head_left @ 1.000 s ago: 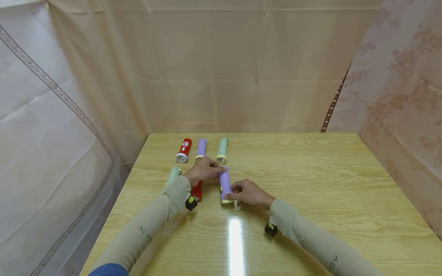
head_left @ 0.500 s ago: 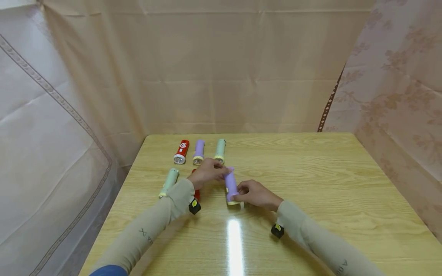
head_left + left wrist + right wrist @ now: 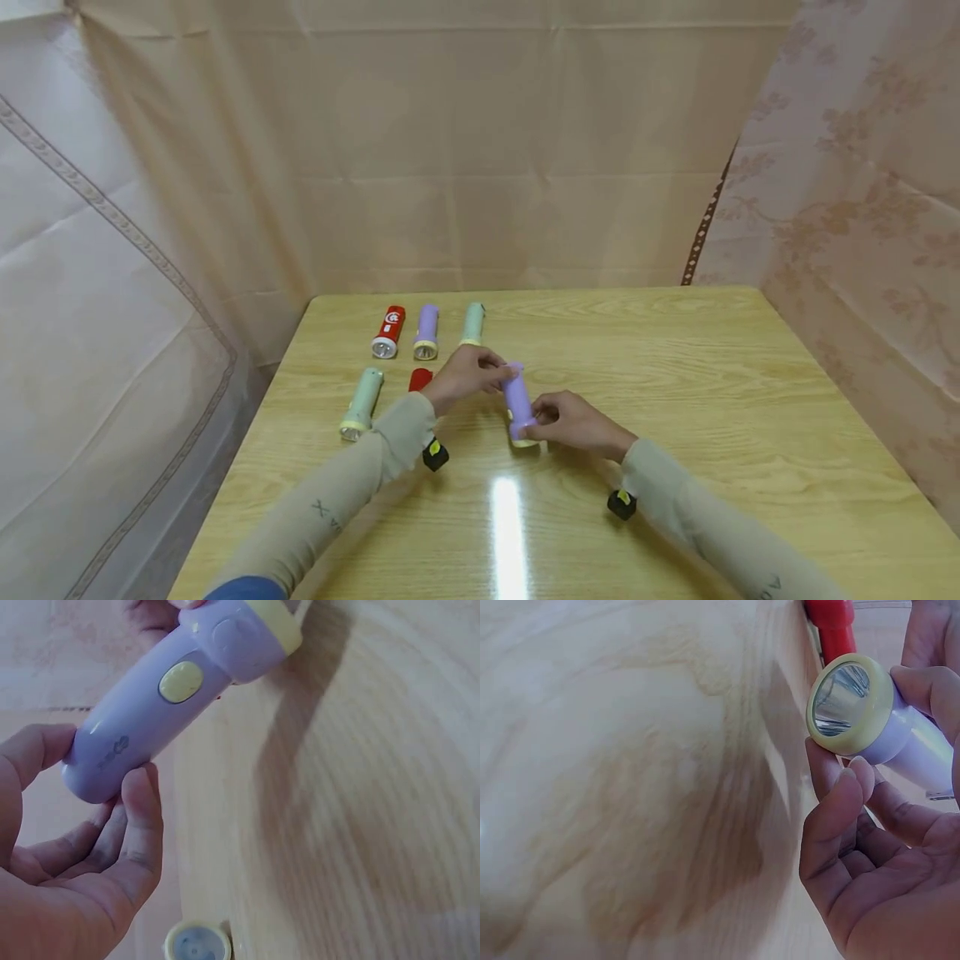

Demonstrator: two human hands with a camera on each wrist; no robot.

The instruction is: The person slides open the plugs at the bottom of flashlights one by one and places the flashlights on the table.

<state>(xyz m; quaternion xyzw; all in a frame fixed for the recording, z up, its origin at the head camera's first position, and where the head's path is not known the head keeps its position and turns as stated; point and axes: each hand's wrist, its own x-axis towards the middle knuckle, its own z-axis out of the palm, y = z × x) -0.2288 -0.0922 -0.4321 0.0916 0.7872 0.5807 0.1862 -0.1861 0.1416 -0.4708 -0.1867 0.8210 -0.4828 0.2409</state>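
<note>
Both hands hold a purple flashlight (image 3: 517, 404) with a pale yellow head rim, near the middle of the table. My left hand (image 3: 468, 375) pinches its tail end between thumb and fingers. At the lamp end, my right hand (image 3: 577, 421) grips the body just behind the rim. In the left wrist view the flashlight's yellow oval switch (image 3: 181, 682) faces the camera. The clear lens (image 3: 841, 699) shows in the right wrist view. It appears slightly raised, with a shadow on the wood below.
Behind lie a red flashlight (image 3: 388, 332), another purple one (image 3: 427, 332) and a green one (image 3: 473, 323), in a row. Nearer are a second green flashlight (image 3: 363, 404) and a red one (image 3: 421, 380), partly hidden by the left arm. Cloth hangs behind the wooden table (image 3: 675, 375).
Both hands have moved to the right with the purple flashlight, away from the red one. More of the near green flashlight now shows beside the left sleeve. The view has shifted slightly.
</note>
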